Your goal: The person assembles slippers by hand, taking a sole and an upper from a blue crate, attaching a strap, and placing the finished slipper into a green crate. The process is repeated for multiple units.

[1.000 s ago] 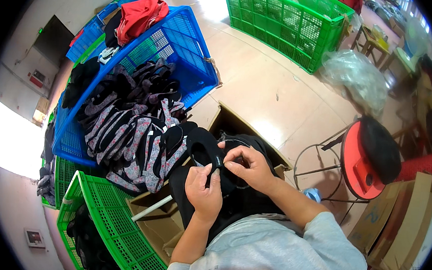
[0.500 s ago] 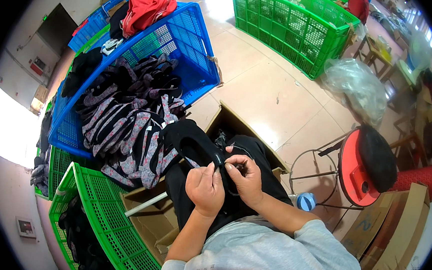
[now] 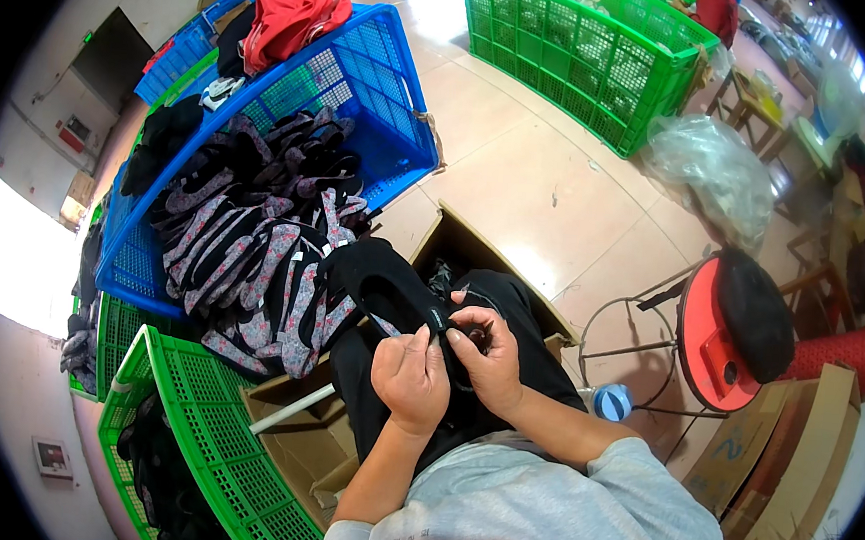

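Over my lap, a black fabric piece (image 3: 382, 275) with an oval opening and a small pale label is pinched at its near end. It looks like a shoe upper, but I cannot be sure. My left hand (image 3: 411, 377) grips one side of that end, thumb and fingers pressed together. Close beside it, my right hand (image 3: 487, 354) pinches the other side by the label. Whether a small part sits between the fingertips is hidden. Left of my knees, a heap of similar grey floral and black fabric pieces (image 3: 242, 267) spills from a tipped blue crate (image 3: 417, 133).
A green crate (image 3: 223, 466) stands at my near left beside an open cardboard box (image 3: 310, 442). Another box (image 3: 540, 313) lies beyond my knees. To the right are a red round stool (image 3: 694, 333), a blue-capped container (image 3: 612, 403) and flattened cardboard (image 3: 790, 466). A large green crate (image 3: 567, 64) stands ahead.
My right hand has shifted very slightly left and down at the fabric's end. My left hand and the fabric piece stay nearly in place.
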Demonstrator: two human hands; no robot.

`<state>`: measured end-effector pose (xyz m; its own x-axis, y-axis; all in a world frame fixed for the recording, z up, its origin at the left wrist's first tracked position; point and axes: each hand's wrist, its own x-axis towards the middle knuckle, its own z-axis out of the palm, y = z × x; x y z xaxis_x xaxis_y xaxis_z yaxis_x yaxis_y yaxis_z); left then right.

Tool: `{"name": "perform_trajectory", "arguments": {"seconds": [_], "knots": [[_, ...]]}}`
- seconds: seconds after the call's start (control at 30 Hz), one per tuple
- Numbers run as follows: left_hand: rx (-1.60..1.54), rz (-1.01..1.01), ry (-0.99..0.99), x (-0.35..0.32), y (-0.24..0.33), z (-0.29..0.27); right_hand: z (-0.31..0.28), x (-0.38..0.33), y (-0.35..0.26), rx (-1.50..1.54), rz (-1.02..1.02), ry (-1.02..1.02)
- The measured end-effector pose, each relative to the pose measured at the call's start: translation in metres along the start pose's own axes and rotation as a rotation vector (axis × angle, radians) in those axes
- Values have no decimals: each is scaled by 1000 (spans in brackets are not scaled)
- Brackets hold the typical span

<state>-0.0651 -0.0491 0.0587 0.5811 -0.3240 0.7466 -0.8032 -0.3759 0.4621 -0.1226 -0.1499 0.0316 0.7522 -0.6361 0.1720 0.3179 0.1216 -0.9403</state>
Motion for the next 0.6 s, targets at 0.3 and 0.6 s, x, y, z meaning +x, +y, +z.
{"name": "perform_trajectory", "arguments": {"seconds": [0.3,0.6], "knots": [[11,17,5,0,0,-1,-4,0,2,-111,-53,-60],[18,43,3,2,2,0,-5,0,2,-29,-16,-76]]}}
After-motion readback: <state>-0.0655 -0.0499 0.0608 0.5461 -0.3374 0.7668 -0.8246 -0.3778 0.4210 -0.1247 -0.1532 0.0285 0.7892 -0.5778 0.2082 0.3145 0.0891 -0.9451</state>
